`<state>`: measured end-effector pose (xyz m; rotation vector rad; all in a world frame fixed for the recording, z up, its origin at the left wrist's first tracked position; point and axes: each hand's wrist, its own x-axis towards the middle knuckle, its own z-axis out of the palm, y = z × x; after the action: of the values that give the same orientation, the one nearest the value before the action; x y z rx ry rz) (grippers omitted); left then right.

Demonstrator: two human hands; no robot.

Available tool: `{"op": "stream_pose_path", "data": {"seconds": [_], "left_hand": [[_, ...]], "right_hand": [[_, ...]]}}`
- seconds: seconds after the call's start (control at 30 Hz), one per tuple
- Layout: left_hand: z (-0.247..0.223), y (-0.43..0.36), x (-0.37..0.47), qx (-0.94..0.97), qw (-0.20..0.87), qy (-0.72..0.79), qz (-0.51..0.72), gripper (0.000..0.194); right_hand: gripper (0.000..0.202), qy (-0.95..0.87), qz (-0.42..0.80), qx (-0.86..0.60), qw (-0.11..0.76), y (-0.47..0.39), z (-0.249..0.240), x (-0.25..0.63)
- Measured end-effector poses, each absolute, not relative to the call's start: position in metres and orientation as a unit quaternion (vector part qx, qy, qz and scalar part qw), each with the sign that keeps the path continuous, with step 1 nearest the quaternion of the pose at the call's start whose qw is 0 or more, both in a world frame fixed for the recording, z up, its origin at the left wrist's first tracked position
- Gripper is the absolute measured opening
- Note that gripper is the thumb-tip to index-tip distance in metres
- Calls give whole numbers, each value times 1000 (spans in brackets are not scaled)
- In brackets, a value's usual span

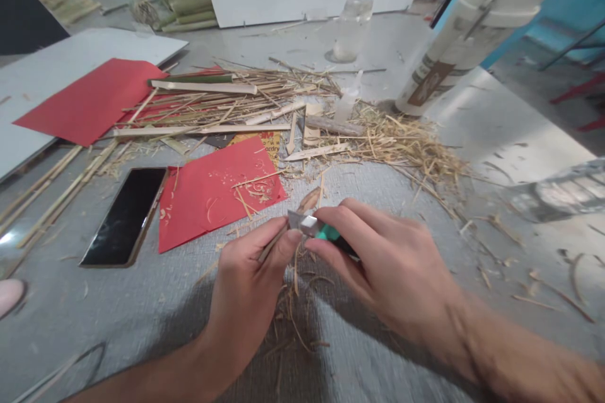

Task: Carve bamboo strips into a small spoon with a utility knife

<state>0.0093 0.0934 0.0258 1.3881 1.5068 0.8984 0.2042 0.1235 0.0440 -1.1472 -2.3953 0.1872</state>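
Observation:
My left hand [258,264] is closed around a thin wooden stick [309,200], whose pale, pared tip sticks out beyond the fingers. In my right hand [378,252] is a utility knife [326,232] with a green and black handle. Its metal blade lies against the stick, close to my left thumb. Thin shavings and straw bits [295,308] lie on the grey surface below both hands. Just beyond them is a red sheet of paper [212,195] with curled shavings scattered on it.
A smartphone [125,217] lies at left. Behind are straw stalks [198,107], loose straw [416,145], a small squeeze bottle [347,101], a clear jar [352,31] and a tall white canister [463,38]. A clear plastic bottle [562,192] lies at right. Another red sheet [94,101] rests on a white board.

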Motion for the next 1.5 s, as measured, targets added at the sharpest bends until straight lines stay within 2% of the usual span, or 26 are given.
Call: {"op": "stream_pose_path", "data": {"seconds": [0.17, 0.77, 1.07, 1.5], "left_hand": [[25, 93, 10, 558, 427, 616, 356, 44], [23, 92, 8, 579, 386, 624, 355, 44], [22, 93, 13, 563, 394, 623, 373, 41], [24, 92, 12, 546, 418, 627, 367, 42]], "right_hand": [[36, -872, 53, -423, 240, 121, 43, 203], [33, -859, 44, -451, 238, 113, 37, 198], [38, -852, 31, -460, 247, 113, 37, 195], [35, -855, 37, -457, 244, 113, 40, 194]]}}
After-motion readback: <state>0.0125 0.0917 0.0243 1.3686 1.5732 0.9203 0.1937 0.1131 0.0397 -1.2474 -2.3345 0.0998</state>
